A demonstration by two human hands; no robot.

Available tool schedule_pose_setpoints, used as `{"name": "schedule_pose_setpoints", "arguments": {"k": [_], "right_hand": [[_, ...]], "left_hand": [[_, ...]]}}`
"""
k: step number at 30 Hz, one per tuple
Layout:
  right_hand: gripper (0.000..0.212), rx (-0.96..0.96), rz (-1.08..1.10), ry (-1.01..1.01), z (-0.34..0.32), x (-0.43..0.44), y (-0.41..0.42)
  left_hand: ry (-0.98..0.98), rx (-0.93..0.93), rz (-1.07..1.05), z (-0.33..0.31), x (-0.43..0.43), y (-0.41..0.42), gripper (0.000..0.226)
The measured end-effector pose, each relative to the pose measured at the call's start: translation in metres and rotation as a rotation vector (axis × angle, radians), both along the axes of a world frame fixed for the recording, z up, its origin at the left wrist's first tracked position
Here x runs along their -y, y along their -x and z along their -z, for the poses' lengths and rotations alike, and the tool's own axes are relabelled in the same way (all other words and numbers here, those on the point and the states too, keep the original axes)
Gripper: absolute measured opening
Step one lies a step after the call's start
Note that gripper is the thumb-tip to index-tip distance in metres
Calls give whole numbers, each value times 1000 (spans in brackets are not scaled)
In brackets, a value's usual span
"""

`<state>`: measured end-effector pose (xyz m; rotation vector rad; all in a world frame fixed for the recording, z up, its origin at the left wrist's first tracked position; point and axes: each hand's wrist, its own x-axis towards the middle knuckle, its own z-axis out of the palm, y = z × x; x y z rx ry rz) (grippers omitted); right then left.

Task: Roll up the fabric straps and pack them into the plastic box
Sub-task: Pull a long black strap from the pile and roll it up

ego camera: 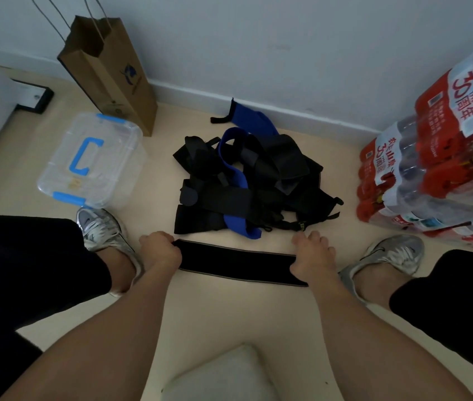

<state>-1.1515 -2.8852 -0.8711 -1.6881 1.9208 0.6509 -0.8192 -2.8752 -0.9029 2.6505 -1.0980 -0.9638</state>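
Note:
A black fabric strap [238, 263] lies flat on the floor, stretched between my hands. My left hand [160, 251] pinches its left end with curled fingers. My right hand [313, 256] rests on the strap's right end, fingers spread forward. Behind the strap sits a heap of black and blue straps [247, 180]. One blue strap [251, 117] trails toward the wall. The clear plastic box [90, 160], with its lid on, a blue handle and blue clips, stands to the left of the heap.
A brown paper bag [111, 70] stands against the wall behind the box. Shrink-wrapped packs of water bottles [432, 157] are stacked at the right. My shoes [102, 230] [388, 256] flank the strap. A pale cushion [229, 374] lies below.

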Motion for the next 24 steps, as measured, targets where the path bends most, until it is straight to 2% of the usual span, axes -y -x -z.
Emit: {"name": "schedule_pose_setpoints", "arguments": {"k": [3, 4, 6, 8, 10, 12, 14, 15, 17, 19, 20, 22, 24], "right_hand": [[68, -71, -11, -131, 6, 5, 9], [67, -81, -7, -167, 9, 4, 11], [62, -81, -33, -182, 15, 1, 10], [49, -65, -53, -159, 20, 0, 9], [33, -33, 22, -118, 23, 4, 9], [28, -74, 123, -46, 23, 9, 12], [31, -193, 152, 62, 20, 12, 13], [34, -214, 173, 157, 19, 15, 12], [45, -141, 242, 392, 13, 27, 3], [62, -31, 190, 600, 8, 43, -12], [70, 54, 126, 647, 6, 50, -22], [84, 282, -21, 605, 2, 62, -46], [87, 431, -122, 470, 4, 65, -71]], "left_hand": [[-52, 307, 354, -13, 0, 14, 33], [-5, 319, 455, -15, 2, 21, 34], [33, 134, 604, -13, 6, 35, 36], [-87, -59, 716, -10, 8, 49, 39], [-242, -103, 792, -8, 6, 57, 47], [-330, -69, 800, -5, 9, 60, 50], [-264, -87, 656, -6, 20, 66, 39], [-173, -127, 460, -8, 28, 70, 37], [17, -243, -24, -12, 47, 77, 49], [123, -264, -345, -16, 64, 78, 63], [150, -226, -422, -16, 70, 74, 64], [191, -206, -484, -10, 78, 61, 70], [211, -348, -495, -1, 80, 47, 78]]}}
